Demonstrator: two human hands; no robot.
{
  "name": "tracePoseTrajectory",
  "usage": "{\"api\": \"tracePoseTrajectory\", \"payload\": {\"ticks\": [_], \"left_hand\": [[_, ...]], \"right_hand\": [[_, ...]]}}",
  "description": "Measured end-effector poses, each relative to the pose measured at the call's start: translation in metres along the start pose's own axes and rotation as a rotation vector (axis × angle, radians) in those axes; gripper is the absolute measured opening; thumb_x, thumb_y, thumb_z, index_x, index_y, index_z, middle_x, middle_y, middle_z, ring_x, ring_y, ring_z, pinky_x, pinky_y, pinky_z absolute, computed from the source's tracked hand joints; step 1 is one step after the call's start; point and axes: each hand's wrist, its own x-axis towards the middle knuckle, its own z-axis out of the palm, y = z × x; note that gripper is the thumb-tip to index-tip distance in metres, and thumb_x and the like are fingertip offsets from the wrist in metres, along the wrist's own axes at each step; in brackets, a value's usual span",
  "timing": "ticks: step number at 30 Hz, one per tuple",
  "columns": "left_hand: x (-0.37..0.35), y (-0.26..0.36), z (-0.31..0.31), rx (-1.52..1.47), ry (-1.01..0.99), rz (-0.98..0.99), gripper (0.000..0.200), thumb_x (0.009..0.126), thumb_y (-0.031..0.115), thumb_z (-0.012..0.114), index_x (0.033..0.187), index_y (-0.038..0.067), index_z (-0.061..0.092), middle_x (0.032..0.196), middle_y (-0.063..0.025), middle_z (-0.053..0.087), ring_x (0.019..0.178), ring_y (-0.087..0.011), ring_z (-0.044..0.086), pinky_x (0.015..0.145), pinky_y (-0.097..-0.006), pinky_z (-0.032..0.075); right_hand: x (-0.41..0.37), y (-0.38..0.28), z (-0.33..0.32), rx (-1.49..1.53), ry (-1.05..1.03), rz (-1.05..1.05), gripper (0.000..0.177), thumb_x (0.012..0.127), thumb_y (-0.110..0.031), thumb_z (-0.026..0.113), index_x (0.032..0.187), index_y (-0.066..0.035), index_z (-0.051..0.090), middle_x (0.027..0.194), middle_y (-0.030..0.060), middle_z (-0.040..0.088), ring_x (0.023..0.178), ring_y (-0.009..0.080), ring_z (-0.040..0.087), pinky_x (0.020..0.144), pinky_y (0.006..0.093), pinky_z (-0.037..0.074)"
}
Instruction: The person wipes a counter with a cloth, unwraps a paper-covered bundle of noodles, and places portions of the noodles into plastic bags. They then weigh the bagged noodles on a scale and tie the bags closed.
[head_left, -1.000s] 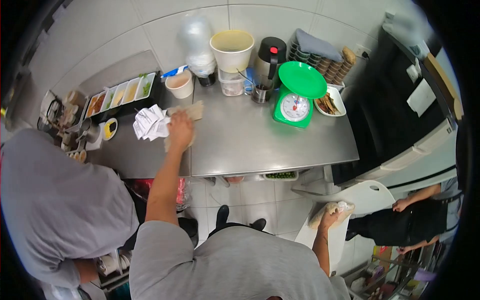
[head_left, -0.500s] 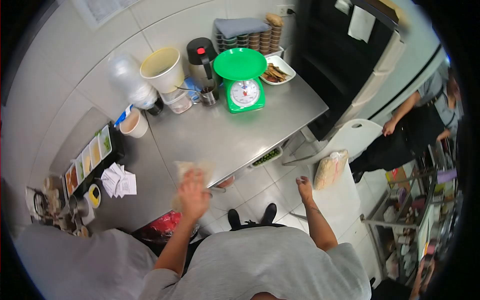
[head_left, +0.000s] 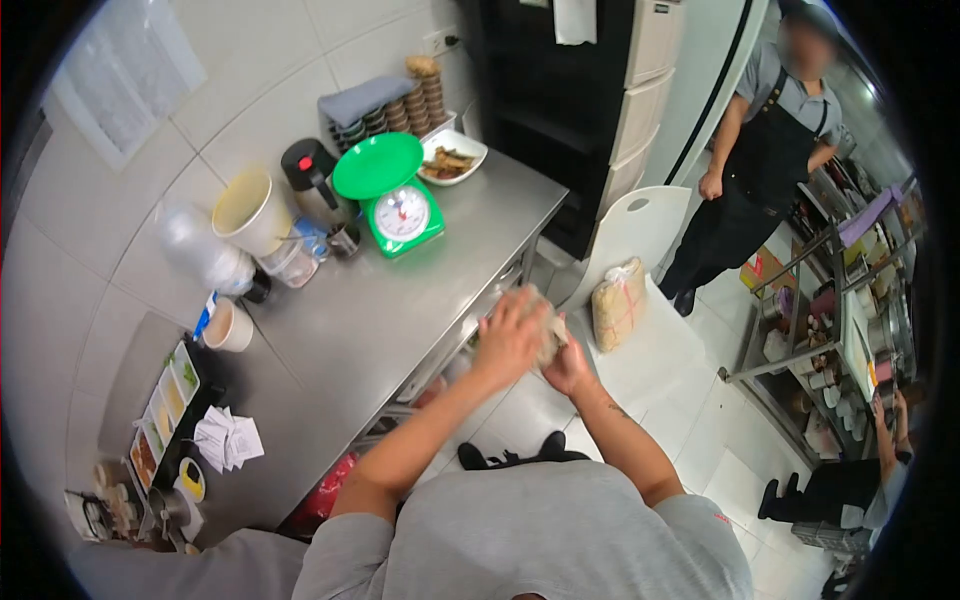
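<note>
A crumpled beige bundle [head_left: 543,325], perhaps a cloth or a filled bag, is between my two hands, off the table's front edge. My left hand [head_left: 506,345] lies over its left side, fingers bent around it and blurred. From below and right, my right hand [head_left: 568,362] grips the same bundle, the thumb upward. Beside my right hand, a clear bag of pale contents with red lines [head_left: 620,305] sits on a white chair [head_left: 655,375]. The steel table [head_left: 400,310] is left of my hands.
A green scale [head_left: 403,215], a dish of brown pieces [head_left: 470,175], a yellowish bucket [head_left: 250,215] and a thermos [head_left: 310,170] stand on the table. Papers [head_left: 228,440] lie at left. A person in a black apron [head_left: 775,140] stands beyond the chair; shelves [head_left: 800,340] stand right.
The bundle went from the table under my left hand to between both hands, off the table's edge. My right hand came left to it. The view has turned right.
</note>
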Motion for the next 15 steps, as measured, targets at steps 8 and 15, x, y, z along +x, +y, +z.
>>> {"api": "tracePoseTrajectory", "payload": {"ticks": [8, 15], "left_hand": [[0.041, 0.027, -0.024, 0.031, 0.161, -0.069, 0.028, 0.074, 0.001, 0.052, 0.102, -0.004, 0.050, 0.096, -0.0206, 0.049, 0.092, -0.0377, 0.048, 0.081, -0.0439, 0.042], [0.015, -0.054, -0.016, 0.568, -0.041, -0.285, 0.055, 0.075, 0.009, 0.057, 0.125, -0.002, 0.040, 0.127, -0.0240, 0.040, 0.119, -0.0400, 0.037, 0.090, -0.0496, 0.036]], "right_hand": [[-0.033, -0.049, -0.011, -0.207, -0.323, 0.008, 0.065, 0.088, -0.056, 0.042, 0.138, -0.016, 0.031, 0.131, 0.0078, 0.045, 0.115, 0.0215, 0.046, 0.098, 0.0374, 0.032], [-0.063, -0.112, -0.121, -0.635, 0.155, -0.061, 0.055, 0.088, -0.038, 0.051, 0.132, -0.008, 0.037, 0.119, 0.0118, 0.051, 0.099, 0.0193, 0.054, 0.082, 0.0328, 0.040]]}}
